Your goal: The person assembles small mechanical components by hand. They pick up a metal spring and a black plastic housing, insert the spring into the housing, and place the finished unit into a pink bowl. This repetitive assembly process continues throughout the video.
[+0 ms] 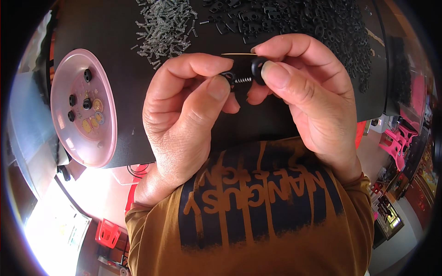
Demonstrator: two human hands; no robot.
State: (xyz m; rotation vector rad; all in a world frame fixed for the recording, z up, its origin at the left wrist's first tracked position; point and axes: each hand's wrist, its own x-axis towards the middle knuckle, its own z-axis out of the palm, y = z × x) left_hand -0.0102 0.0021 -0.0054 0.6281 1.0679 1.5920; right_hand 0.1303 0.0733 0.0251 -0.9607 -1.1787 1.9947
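Above the dark table, my left hand (182, 103) pinches a small black plastic piece (229, 76) between thumb and index finger. My right hand (315, 87) grips a rounded black plastic piece with a hole (258, 70), which looks like a cord lock part. A small silver coil spring (243, 80) bridges the gap between the two pieces. A thin, pale, pointed stick (239, 54), like a toothpick, lies across just above them, its right end at my right index fingertip. The fingers cover much of both black pieces.
A pink oval plate (110, 99) at the left holds several black assembled-looking pieces (87, 104). At the far side lie a heap of silver springs (168, 27) and a wide spread of black plastic parts (294, 20). Red (108, 233) and pink stools (397, 146) stand beyond the table.
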